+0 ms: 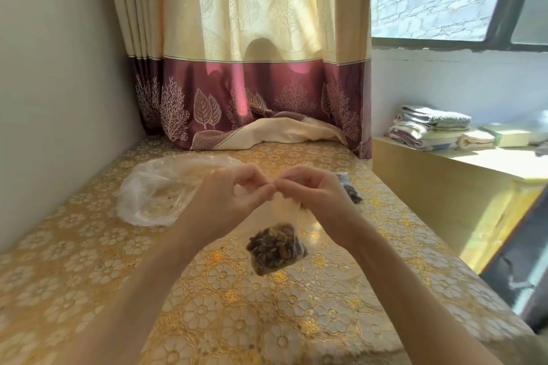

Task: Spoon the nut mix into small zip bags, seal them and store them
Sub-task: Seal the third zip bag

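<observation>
You have one small zip bag [275, 243] in the air between your hands, above the middle of the desk [207, 305]. Your left hand [234, 198] and right hand [308, 192] meet at its top edge, each grip a narrow pinch of thumb and fingertips on the strip, the two pinches almost touching. The nut mix [274, 246] already sits in the bottom of the bag as a dark clump, so I judge the spooning for this bag done and the sealing in hand; whether the zip is closed along its whole length cannot be told, because your fingers cover it.

A second dark filled bag [350, 190] lies on the desk just behind your right hand, mostly hidden, which suggests at least one portion is finished. The large clear plastic bag [160, 190] lies crumpled to the left, near the wall; what it holds is too pale and blurred to name. No spoon shows. Left to do, as I read it: finish pressing the seal, and store the bags.

The bag you hold hangs with its long axis close to vertical, mouth up at your fingers, weighted end down. It tilts a little, with its lowest corner down and to the left.
</observation>
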### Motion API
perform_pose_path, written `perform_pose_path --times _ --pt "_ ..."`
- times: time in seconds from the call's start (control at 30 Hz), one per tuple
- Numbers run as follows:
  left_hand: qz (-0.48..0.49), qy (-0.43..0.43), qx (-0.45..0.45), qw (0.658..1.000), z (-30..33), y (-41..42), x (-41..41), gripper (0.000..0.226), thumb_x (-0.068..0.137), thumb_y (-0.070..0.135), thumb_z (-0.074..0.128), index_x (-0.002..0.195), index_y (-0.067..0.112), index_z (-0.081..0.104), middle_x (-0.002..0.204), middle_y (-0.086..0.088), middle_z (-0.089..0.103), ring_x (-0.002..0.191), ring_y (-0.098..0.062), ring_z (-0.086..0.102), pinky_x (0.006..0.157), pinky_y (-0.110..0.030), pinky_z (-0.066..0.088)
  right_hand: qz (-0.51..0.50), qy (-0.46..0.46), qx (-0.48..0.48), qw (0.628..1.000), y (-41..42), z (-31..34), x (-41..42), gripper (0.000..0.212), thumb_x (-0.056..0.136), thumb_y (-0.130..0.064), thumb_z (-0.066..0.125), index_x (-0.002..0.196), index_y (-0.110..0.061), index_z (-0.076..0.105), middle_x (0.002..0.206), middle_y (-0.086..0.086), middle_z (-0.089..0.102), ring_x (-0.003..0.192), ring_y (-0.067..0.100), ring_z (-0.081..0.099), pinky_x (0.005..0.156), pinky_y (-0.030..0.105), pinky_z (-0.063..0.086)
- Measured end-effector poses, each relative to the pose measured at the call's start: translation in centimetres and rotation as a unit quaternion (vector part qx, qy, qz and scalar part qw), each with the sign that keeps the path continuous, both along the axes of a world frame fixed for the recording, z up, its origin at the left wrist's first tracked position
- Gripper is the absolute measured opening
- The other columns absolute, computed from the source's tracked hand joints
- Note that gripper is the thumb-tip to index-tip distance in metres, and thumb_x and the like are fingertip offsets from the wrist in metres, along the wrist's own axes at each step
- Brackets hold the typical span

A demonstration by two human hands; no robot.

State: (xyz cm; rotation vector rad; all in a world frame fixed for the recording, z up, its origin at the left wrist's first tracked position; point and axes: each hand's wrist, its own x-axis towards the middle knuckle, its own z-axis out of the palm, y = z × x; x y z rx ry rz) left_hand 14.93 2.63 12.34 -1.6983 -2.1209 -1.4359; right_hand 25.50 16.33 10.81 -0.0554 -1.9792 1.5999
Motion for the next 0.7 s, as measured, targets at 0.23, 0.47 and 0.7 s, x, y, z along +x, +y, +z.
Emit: perform_pose_path --times 0.23,0.47,0.7 --pt "0.011 -0.035 -0.009 0.999 0.3 -1.1 0.3 0.022 0.07 0.041 0.066 0.073 0.02 0.073 0.072 0.007 0.07 0.071 -0.002 0.062 0.065 -0.008 0.044 -0.014 0.005 -0.037 0.999 0.4 -0.4 1.3 0.029 0.068 -0.032 0.072 0.083 -0.007 0.075 0.076 0.0 0.069 0.077 0.018 0.056 0.073 0.028 0.044" --pt "0.021 -0.068 -0.02 0.997 -0.4 -1.4 -0.6 0.019 0.071 0.039 0.066 0.076 0.022 0.074 0.074 0.008 0.073 0.068 -0.029 0.064 0.067 -0.038 0.052 -0.049 -0.015 -0.074 0.996 2.0 -0.6 0.8 0.006 0.079 -0.017 0.073 0.075 -0.014 0.077 0.07 -0.005 0.068 0.068 0.013 0.047 0.063 0.025 0.037" --pt "0.043 -0.151 0.042 0.987 -0.5 2.1 -3.6 0.027 0.062 0.039 0.073 0.065 0.011 0.071 0.067 0.004 0.072 0.054 0.0 0.06 0.053 -0.008 0.045 -0.067 -0.022 -0.11 0.991 4.9 -0.5 -1.3 0.011 0.081 -0.023 0.07 0.072 -0.018 0.076 0.079 -0.003 0.072 0.074 0.01 0.054 0.064 0.025 0.039"
